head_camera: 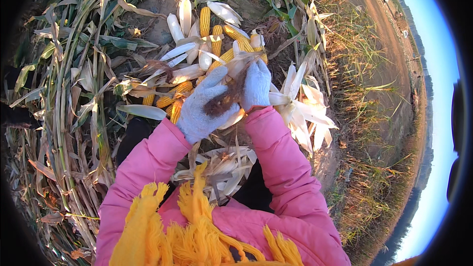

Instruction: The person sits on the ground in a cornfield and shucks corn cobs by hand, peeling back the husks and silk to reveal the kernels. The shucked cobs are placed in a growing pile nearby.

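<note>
Both my hands wear whitish knitted gloves. In my left hand [205, 105] lies an ear of corn, mostly covered, with a dark brown tuft of corn silk [221, 104] across the palm and fingers. My right hand [257, 85] has its fingers closed at the other side of the silk, on pale dry husk [240, 63]. How much kernel is bared on this ear is hidden by the gloves and silk. Just beyond lie several bare yellow corn cobs [205, 22], and more bare yellow cobs [176, 94] sit left of my left hand.
Ears still in white husk [224, 13] lie among the yellow cobs. Peeled husks [295, 105] spread at right, with more loose husks [225, 168] between my legs. Cut corn stalks [79, 92] are heaped along the left. Grass [364, 92] and a dirt track [391, 37] run along the right.
</note>
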`<state>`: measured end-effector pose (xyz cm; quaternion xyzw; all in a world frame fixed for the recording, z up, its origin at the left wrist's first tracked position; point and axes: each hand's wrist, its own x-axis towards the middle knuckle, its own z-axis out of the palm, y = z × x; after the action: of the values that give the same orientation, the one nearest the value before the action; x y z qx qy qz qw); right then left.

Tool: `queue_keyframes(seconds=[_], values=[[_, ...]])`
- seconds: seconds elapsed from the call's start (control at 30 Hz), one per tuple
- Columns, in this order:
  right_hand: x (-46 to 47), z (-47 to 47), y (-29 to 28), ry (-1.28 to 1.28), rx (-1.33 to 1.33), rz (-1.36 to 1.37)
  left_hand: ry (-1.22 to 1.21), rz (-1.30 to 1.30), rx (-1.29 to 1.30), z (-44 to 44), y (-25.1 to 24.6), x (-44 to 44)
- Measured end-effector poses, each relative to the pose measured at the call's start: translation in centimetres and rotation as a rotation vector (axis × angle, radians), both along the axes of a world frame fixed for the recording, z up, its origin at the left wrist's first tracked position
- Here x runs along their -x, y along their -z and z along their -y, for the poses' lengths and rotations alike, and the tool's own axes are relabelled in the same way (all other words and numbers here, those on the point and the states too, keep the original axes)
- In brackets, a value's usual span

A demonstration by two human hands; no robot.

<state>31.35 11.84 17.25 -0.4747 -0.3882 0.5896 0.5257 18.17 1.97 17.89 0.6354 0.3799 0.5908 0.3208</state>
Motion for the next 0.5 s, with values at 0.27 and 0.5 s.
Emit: queue_keyframes(seconds=[0.27,0.5], values=[[-0.3,2.0,-0.6,-0.057,-0.106,-0.039,0.212,0.773,0.898,0.0,-3.1,0.4],[0.6,0.2,-0.2,0.145,-0.188,0.031,0.154,0.774,1.102,1.0,-1.1,-1.2]])
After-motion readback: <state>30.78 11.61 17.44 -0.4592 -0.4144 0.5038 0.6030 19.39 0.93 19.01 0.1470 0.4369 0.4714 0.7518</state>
